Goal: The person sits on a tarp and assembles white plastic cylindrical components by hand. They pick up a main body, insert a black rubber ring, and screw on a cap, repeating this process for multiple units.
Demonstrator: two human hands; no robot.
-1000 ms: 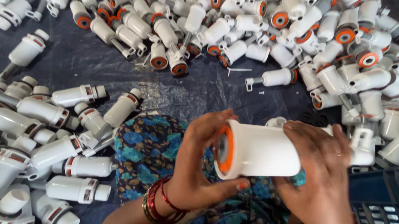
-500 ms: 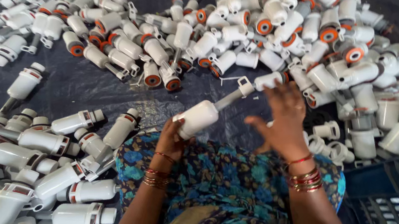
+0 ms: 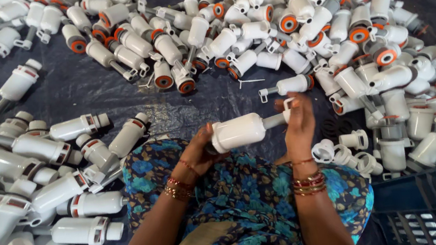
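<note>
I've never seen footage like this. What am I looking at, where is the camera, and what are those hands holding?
There is no machine here: a person works with two bare hands. The picture comes from a camera worn on the person's head, looking down, so you see their forearms, bangles and blue patterned clothing from above. The left hand grips the wide end of a white plastic part, a fat cylinder with a thin stem. The right hand holds the stem's end, so the part lies crosswise between the hands. All around, on a dark sheet, lie heaps of similar white plastic parts: a pile with orange rings ahead and larger capped cylinders to the left. A blue crate sits at the lower right.
</note>
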